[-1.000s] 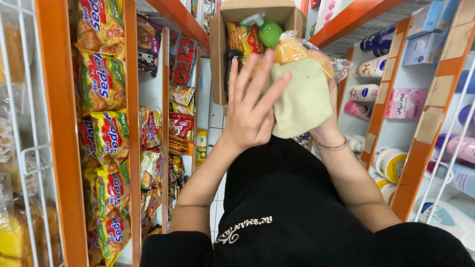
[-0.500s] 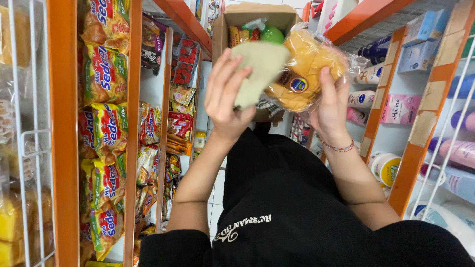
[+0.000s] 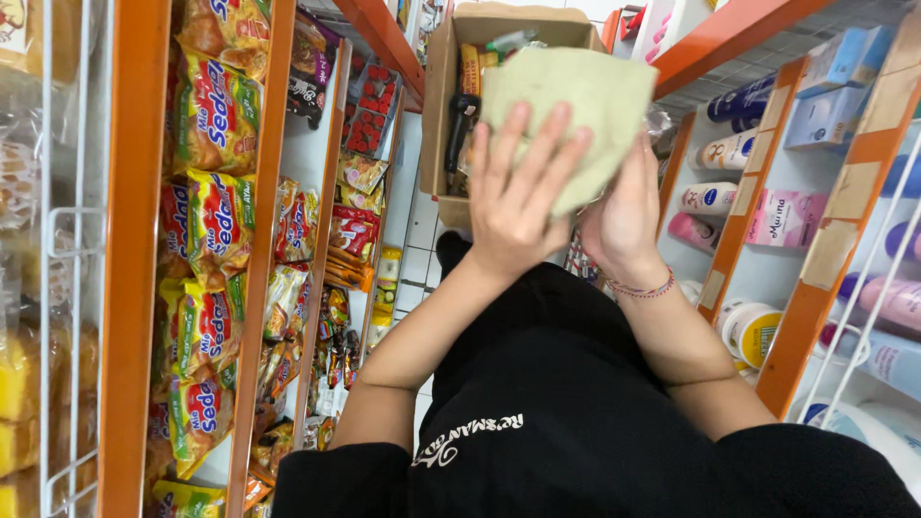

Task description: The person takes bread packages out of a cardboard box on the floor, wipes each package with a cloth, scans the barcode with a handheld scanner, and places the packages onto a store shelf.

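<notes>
- Cloth (image 3: 576, 105), pale green, sits upper centre of the frame, over the cardboard box (image 3: 439, 105).
- Left hand (image 3: 513, 197) presses flat on it, fingers spread; right hand (image 3: 624, 211) grips its right edge from behind.
- Step, likely: wiping something hidden underneath; next needs steady support.
- Shelves (image 3: 129, 288) crowd both sides.
</notes>
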